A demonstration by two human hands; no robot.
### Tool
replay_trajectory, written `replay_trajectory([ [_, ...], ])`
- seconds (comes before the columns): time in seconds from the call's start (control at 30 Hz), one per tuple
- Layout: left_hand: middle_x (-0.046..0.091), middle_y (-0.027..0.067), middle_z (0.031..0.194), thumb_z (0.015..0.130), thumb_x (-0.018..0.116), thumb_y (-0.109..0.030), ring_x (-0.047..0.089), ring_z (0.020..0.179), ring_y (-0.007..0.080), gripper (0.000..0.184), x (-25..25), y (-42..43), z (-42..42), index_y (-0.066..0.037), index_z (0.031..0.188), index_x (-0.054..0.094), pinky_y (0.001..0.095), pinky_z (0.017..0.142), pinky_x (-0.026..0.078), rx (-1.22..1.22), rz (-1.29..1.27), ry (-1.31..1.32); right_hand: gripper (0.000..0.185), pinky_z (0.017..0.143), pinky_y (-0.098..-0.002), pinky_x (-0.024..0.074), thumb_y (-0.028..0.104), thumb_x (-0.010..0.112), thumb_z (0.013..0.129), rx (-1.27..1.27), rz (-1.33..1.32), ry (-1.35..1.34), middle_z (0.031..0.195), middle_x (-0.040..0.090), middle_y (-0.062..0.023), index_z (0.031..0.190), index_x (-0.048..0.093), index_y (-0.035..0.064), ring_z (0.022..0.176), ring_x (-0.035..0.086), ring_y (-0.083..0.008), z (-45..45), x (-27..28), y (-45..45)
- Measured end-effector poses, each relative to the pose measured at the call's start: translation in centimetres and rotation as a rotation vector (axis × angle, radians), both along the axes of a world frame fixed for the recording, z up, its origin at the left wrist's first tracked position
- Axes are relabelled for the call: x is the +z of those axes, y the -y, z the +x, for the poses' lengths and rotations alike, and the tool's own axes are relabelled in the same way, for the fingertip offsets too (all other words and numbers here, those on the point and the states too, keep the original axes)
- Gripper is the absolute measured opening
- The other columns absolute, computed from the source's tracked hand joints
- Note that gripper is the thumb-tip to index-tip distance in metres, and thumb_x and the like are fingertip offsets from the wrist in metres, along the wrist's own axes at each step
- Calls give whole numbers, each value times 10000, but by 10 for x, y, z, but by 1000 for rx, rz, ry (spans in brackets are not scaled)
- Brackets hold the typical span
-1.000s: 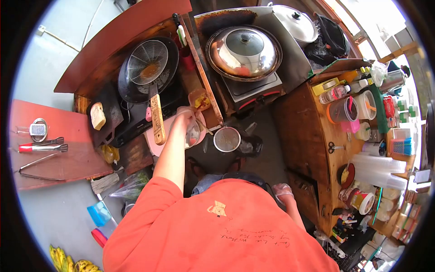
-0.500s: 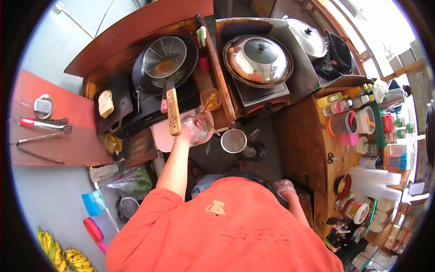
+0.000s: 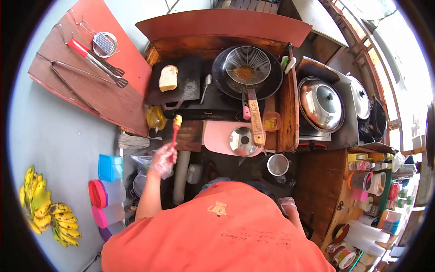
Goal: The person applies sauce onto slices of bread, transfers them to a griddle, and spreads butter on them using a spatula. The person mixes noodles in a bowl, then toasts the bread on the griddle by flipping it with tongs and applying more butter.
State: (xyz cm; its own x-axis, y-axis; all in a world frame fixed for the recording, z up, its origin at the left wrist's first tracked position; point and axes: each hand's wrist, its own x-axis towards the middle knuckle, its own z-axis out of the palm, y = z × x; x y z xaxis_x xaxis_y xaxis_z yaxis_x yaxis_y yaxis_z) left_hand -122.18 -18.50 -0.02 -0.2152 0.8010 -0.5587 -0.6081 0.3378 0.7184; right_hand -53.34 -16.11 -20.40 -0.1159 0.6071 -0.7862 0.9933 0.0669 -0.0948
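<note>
My left hand (image 3: 163, 160), in a clear plastic glove, is closed around a red-handled brush (image 3: 175, 131) with yellow spread on its tip. It is held up in front of the stove, short of the black griddle (image 3: 188, 77). A slice of bread (image 3: 168, 78) lies on that griddle, with a spoon (image 3: 206, 88) to its right. The small tub (image 3: 272, 121) with yellow spread stands right of the wok handle. My right hand (image 3: 287, 206), also gloved, hangs low at my side, fingers loosely extended and apparently holding nothing.
A strainer (image 3: 247, 66) rests over the black wok (image 3: 276, 84), its wooden handle jutting toward me. A glass lid (image 3: 242, 140) lies on the pink board (image 3: 216, 136). Further right is a lidded pan (image 3: 312, 106). Tongs (image 3: 63, 68) lie on the left shelf; bananas (image 3: 41, 204) are below.
My left hand has moved left from beside the tub of spread and now holds the brush up with yellow on its tip. The view has turned left. My right hand stays low.
</note>
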Motion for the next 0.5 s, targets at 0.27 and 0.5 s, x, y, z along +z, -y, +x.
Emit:
replay_trajectory([
  [0.27, 676, 253, 875, 995, 455, -130, 664, 820, 441, 191, 23, -188, -182, -4, 973, 596, 507, 683, 539, -79, -122, -1853, 403, 916, -448, 513, 386, 482, 964, 102, -40, -110, 1148, 701, -169, 1097, 715, 86, 1119, 652, -363, -72, -17, 5],
  [0.5, 708, 221, 979, 983, 478, -256, 673, 919, 428, 334, 34, -190, -181, -52, 990, 742, 506, 833, 536, -144, 61, -1887, 343, 910, -394, 530, 368, 595, 910, -240, -34, -114, 1130, 731, -126, 1010, 765, 86, 1100, 674, -326, -134, 20, 37],
])
